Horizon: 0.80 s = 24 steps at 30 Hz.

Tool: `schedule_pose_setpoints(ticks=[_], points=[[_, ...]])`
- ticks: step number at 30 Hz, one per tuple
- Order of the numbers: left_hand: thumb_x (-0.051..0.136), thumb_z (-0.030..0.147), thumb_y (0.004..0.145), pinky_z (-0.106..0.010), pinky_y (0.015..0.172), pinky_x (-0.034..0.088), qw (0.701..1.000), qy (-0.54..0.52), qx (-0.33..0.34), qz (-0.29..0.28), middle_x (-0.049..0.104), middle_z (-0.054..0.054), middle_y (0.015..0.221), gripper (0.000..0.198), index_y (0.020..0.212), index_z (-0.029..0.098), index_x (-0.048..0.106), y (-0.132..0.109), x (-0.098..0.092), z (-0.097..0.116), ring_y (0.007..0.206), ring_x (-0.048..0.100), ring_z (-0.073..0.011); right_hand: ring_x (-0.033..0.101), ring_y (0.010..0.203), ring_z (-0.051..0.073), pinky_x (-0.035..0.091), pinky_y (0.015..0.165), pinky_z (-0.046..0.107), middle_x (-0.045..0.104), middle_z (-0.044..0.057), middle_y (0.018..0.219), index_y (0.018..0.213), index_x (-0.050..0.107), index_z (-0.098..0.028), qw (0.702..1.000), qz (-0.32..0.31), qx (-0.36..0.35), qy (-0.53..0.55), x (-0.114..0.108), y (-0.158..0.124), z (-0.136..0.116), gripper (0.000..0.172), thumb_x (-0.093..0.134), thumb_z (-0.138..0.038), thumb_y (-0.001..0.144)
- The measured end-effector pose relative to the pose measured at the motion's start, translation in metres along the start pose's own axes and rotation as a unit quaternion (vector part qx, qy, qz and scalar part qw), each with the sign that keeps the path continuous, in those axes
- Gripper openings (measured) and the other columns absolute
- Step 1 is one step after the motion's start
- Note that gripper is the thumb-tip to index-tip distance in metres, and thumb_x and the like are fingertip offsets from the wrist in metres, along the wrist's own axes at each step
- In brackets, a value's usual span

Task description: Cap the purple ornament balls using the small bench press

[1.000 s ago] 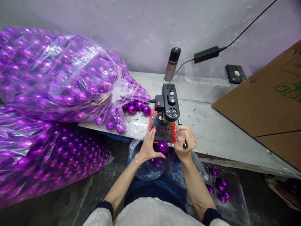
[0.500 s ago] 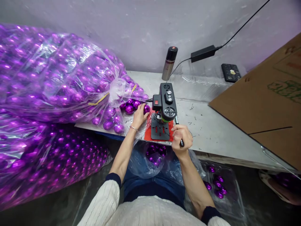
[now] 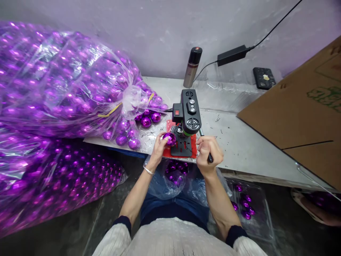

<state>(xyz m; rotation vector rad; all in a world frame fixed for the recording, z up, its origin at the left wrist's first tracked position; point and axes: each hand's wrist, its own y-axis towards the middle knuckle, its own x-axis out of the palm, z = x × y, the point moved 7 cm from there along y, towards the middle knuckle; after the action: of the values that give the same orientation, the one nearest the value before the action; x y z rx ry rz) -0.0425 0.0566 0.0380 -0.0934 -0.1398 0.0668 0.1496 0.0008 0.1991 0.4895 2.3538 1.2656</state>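
Observation:
Between the fingers of my left hand (image 3: pixel 158 149) is a shiny purple faceted ball (image 3: pixel 169 139), held at the left side of a small black bench drill press (image 3: pixel 190 110). My right hand (image 3: pixel 209 153) is closed around the black-ended lever (image 3: pixel 210 158) on the machine's right side. The slotted black base plate (image 3: pixel 181 147) rests on a red sheet (image 3: pixel 168 125). Just behind my left hand, several loose purple balls (image 3: pixel 146 121) lie by the mouth of a tied clear bag. In my lap, a plastic bag (image 3: pixel 160 185) holds more purple balls.
Large clear bags of purple balls (image 3: pixel 66 85) fill the left side. A dark-capped bottle (image 3: pixel 192 67), a power adapter (image 3: pixel 231 56) and a phone (image 3: pixel 263 78) are along the wall. A cardboard box (image 3: pixel 298 113) stands right. Below it, a clear tray (image 3: pixel 262 220) holds several balls.
My left hand has come back towards me from the loose balls, bringing one purple ball to the drill press. My right hand stays on the lever, slightly farther right.

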Motion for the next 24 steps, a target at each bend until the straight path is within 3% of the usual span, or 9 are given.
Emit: schedule_pose_setpoints(ticks=[2,5,8,12,16,24], points=[[0.056,0.061,0.095,-0.025,0.059,0.056,0.997,-0.06,-0.052,0.013,0.075,-0.008,0.098,0.051,0.125,0.019,0.061,-0.006,0.008,-0.014,0.078,0.075,-0.0182,0.061,0.066,0.014,0.044,0.06,0.03,0.06,0.0,0.068,0.07,0.05,-0.022,1.0,-0.003,0.006,-0.003,0.0,0.005,-0.002,0.028,0.047,-0.012,0.096],[0.06,0.061,0.093,-0.026,0.06,0.057,0.995,-0.069,-0.069,0.035,0.077,-0.009,0.099,0.052,0.123,0.018,0.064,-0.006,0.015,-0.023,0.078,0.075,-0.0184,0.06,0.065,0.013,0.043,0.06,0.029,0.06,-0.001,0.068,0.071,0.051,-0.022,1.0,-0.006,0.01,-0.002,-0.001,0.01,-0.004,0.028,0.046,-0.012,0.097],[0.065,0.06,0.091,-0.03,0.079,0.061,0.999,0.012,-0.008,0.052,0.076,-0.011,0.113,0.056,0.125,0.017,0.063,-0.003,0.017,-0.02,0.096,0.075,-0.0205,0.06,0.065,0.013,0.043,0.06,0.028,0.06,-0.001,0.068,0.071,0.051,-0.022,1.0,-0.006,0.006,-0.001,-0.002,0.011,-0.005,0.028,0.046,-0.011,0.096],[0.073,0.058,0.086,-0.041,0.103,0.054,0.984,0.14,0.09,0.07,0.073,-0.012,0.123,0.056,0.125,0.017,0.065,-0.004,0.021,-0.014,0.116,0.069,-0.0259,0.061,0.066,0.014,0.045,0.06,0.029,0.061,0.001,0.069,0.072,0.052,-0.022,1.0,-0.019,0.001,-0.006,-0.001,0.007,-0.003,0.027,0.046,-0.012,0.097],[0.076,0.055,0.084,-0.047,0.102,0.054,0.955,0.249,0.144,0.075,0.072,-0.013,0.121,0.058,0.129,0.02,0.066,-0.005,0.026,-0.005,0.115,0.068,-0.0299,0.062,0.067,0.014,0.046,0.061,0.03,0.062,0.001,0.071,0.074,0.055,-0.022,1.0,-0.023,-0.006,-0.004,-0.001,0.004,-0.002,0.026,0.047,-0.012,0.096],[0.079,0.053,0.082,-0.048,0.103,0.053,0.908,0.336,0.249,-0.009,0.072,-0.012,0.122,0.056,0.127,0.022,0.065,-0.002,0.042,0.017,0.116,0.068,-0.0302,0.063,0.067,0.016,0.047,0.061,0.03,0.063,0.001,0.07,0.075,0.056,-0.022,0.999,-0.03,-0.012,-0.007,-0.001,0.002,-0.003,0.025,0.047,-0.012,0.095]])
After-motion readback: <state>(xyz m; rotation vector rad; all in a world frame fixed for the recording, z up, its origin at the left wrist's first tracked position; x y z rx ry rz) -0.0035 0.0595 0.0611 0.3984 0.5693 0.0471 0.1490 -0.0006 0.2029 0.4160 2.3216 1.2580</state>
